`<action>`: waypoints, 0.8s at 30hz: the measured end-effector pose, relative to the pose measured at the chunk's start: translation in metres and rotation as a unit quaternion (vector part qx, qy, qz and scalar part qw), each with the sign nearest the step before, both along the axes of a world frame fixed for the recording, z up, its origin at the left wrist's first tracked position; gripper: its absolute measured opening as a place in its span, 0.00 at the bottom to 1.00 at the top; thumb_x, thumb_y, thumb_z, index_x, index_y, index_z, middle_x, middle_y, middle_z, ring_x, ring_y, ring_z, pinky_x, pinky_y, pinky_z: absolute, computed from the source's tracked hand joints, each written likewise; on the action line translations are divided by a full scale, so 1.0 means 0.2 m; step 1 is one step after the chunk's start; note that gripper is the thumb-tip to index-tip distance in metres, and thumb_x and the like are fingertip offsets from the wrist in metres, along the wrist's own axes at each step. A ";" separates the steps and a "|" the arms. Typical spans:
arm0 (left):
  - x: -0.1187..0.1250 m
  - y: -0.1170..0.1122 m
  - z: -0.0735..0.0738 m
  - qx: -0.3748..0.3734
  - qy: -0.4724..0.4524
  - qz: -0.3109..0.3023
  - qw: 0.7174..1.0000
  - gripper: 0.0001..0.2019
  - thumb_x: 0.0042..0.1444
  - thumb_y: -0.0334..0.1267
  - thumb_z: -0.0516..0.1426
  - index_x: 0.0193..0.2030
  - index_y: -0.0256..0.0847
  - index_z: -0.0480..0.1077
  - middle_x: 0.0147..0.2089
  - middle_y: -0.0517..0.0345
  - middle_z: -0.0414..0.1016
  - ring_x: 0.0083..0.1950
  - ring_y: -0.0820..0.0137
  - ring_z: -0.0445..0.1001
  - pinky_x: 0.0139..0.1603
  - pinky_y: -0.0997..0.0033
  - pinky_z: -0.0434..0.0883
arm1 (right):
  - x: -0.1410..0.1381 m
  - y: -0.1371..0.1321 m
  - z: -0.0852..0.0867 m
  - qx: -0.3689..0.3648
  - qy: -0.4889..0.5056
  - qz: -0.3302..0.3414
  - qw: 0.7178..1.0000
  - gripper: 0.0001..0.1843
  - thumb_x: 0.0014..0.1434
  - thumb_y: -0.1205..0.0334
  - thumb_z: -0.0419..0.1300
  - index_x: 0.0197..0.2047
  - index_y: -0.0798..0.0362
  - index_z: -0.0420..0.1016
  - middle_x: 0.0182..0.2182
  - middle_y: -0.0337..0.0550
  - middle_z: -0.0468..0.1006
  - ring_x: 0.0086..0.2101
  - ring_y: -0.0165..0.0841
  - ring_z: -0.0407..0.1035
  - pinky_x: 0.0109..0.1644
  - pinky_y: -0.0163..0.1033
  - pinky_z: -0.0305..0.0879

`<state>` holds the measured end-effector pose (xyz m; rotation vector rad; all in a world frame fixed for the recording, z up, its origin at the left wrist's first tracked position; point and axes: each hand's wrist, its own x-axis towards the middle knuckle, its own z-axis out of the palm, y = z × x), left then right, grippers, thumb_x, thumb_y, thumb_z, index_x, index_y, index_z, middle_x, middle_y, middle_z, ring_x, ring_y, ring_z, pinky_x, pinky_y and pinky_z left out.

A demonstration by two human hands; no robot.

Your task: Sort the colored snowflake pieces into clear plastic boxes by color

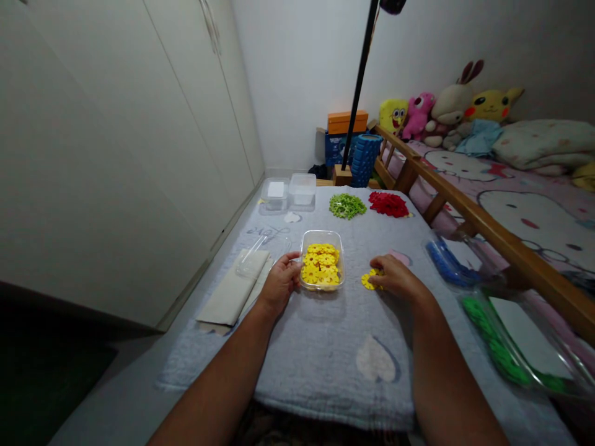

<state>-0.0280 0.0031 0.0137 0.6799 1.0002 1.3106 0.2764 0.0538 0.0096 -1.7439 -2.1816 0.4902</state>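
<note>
A clear plastic tub [341, 282] holding several yellow flower-shaped pieces [320, 263] stands on the grey blanket [325, 347]. My left hand [280, 282] grips the tub's left side, fingers curled against its wall. My right hand [395, 275] rests on the blanket to the tub's right, fingers closed over a few loose yellow pieces [369, 280] lying there. Farther back lie a heap of green pieces [347, 205] and a heap of red pieces [388, 204].
Two empty clear tubs [289, 192] sit at the blanket's far left. A clear lid [253, 260] and folded paper [232, 291] lie left. Bags with blue pieces [446, 263] and green pieces [493, 341] lie right, by a wooden bed rail [488, 229]. A black pole [357, 93] rises behind.
</note>
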 end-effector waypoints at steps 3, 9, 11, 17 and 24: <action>0.00 0.00 0.00 -0.002 0.001 0.000 1.000 0.26 0.44 0.41 0.68 0.50 0.39 0.68 0.28 0.65 0.71 0.23 0.76 0.68 0.22 0.78 0.61 | -0.01 0.00 0.03 -0.048 0.026 0.007 0.998 0.07 0.45 0.62 0.65 0.31 0.53 0.76 0.29 0.41 0.74 0.32 0.34 0.67 0.34 0.37 0.58; 0.00 0.00 0.00 -0.004 -0.002 0.002 1.000 0.26 0.44 0.41 0.68 0.50 0.39 0.68 0.28 0.65 0.71 0.23 0.76 0.69 0.23 0.78 0.62 | -0.04 -0.01 0.08 -0.030 0.130 -0.050 0.990 0.08 0.44 0.58 0.64 0.26 0.51 0.70 0.24 0.37 0.71 0.25 0.31 0.63 0.29 0.36 0.55; 0.00 0.00 0.00 -0.003 -0.003 0.001 1.000 0.26 0.43 0.41 0.68 0.50 0.39 0.68 0.28 0.65 0.71 0.24 0.76 0.69 0.23 0.78 0.62 | -0.05 -0.01 0.09 -0.044 0.181 -0.060 0.981 0.09 0.45 0.56 0.62 0.24 0.51 0.70 0.22 0.37 0.70 0.24 0.31 0.62 0.27 0.37 0.54; 0.00 0.00 0.01 0.003 -0.001 0.001 1.000 0.25 0.44 0.41 0.67 0.49 0.39 0.69 0.26 0.66 0.69 0.22 0.77 0.66 0.22 0.78 0.62 | -0.09 -0.03 0.15 -0.060 0.336 -0.082 0.936 0.14 0.44 0.51 0.65 0.27 0.53 0.74 0.22 0.37 0.72 0.23 0.29 0.62 0.27 0.36 0.56; 0.00 0.00 -0.01 0.001 0.002 0.002 1.000 0.24 0.44 0.41 0.67 0.49 0.40 0.69 0.25 0.67 0.68 0.21 0.77 0.66 0.21 0.79 0.60 | -0.25 -0.07 0.19 -0.047 0.446 -0.080 0.890 0.15 0.46 0.50 0.66 0.32 0.53 0.74 0.22 0.35 0.73 0.19 0.26 0.58 0.22 0.33 0.54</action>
